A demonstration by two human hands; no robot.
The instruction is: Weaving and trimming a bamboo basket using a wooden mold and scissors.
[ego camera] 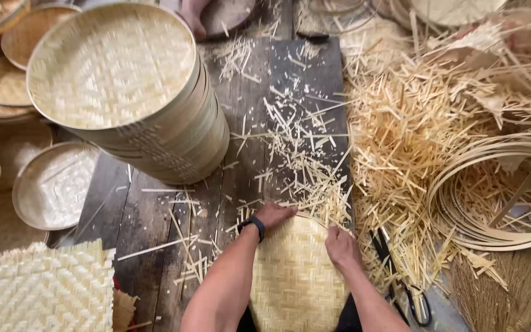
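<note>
I've got a round woven bamboo mat (295,276) flat in front of me at the near edge of the bench (149,209). My left hand (273,215) presses down on its far rim, fingers curled over the edge; my right hand (341,246) grips the rim on the other side, closed on the weave. By my reckoning this piece is woven and cut round, but it has no hoop on it yet, so the rimming is left. The trimming looks well along: offcut slivers (302,154) litter the boards just beyond the mat. To my left a tall stack of finished trays (155,123) stands tipped, the top one empty. A smaller tray (53,184) below it is empty too. Bent hoops (493,190) lie in the strips on my right, scissors (401,276) near my right wrist.
</note>
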